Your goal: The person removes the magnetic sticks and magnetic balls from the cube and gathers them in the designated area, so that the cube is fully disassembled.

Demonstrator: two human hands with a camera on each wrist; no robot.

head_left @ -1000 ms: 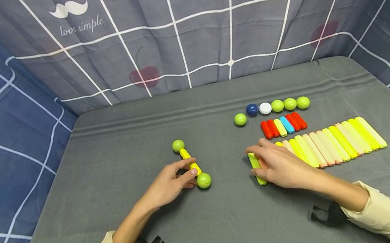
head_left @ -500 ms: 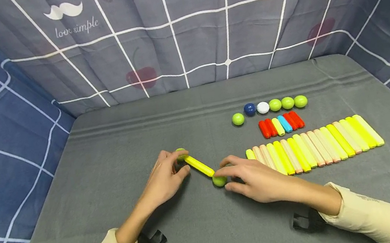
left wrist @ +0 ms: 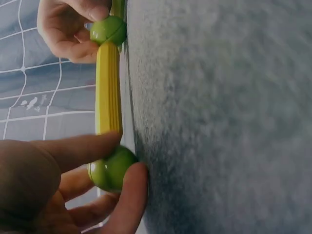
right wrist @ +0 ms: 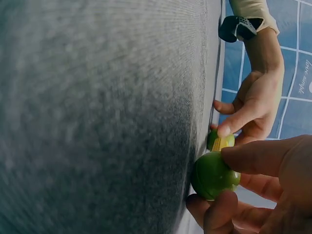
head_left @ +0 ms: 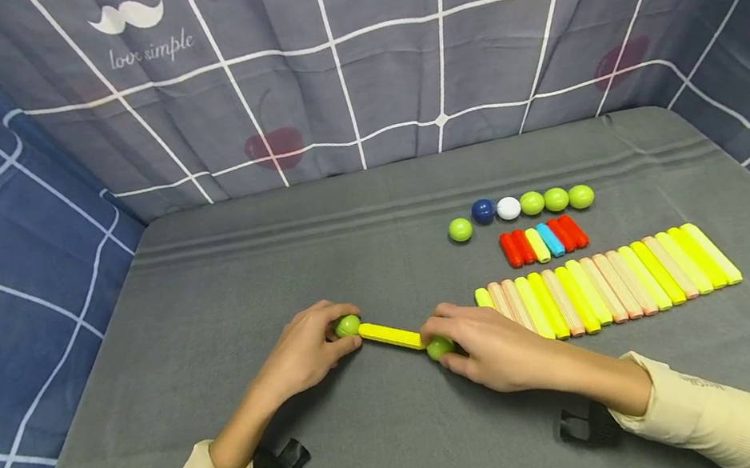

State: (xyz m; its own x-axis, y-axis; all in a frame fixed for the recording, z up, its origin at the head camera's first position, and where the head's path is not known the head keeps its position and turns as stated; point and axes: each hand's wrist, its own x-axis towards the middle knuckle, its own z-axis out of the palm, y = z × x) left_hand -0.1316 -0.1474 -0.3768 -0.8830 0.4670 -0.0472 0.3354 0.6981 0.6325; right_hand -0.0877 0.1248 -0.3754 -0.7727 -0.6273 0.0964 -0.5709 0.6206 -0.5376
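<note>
A yellow ridged stick [head_left: 392, 336] lies on the grey cloth with a green ball at each end. My left hand [head_left: 308, 351] pinches the left green ball [head_left: 348, 326] between thumb and fingers. At the other end, my right hand [head_left: 489, 345] holds the right green ball [head_left: 440, 348], its fingers curled around it. The left wrist view shows the stick [left wrist: 108, 90] running from one ball to the other. In the right wrist view, the near ball [right wrist: 214, 176] hides most of the stick.
A row of yellow and striped sticks [head_left: 609, 288] lies to the right. Behind it are short red, yellow and blue sticks [head_left: 550, 238]. Farther back sit several green balls [head_left: 556, 199], a white ball [head_left: 509, 208] and a dark blue ball [head_left: 483, 210]. A checked curtain [head_left: 389, 86] surrounds the table.
My right hand has left the stick row for the right ball. My left hand has shifted from the stick to the left ball. The stick and its balls have turned closer to level.
</note>
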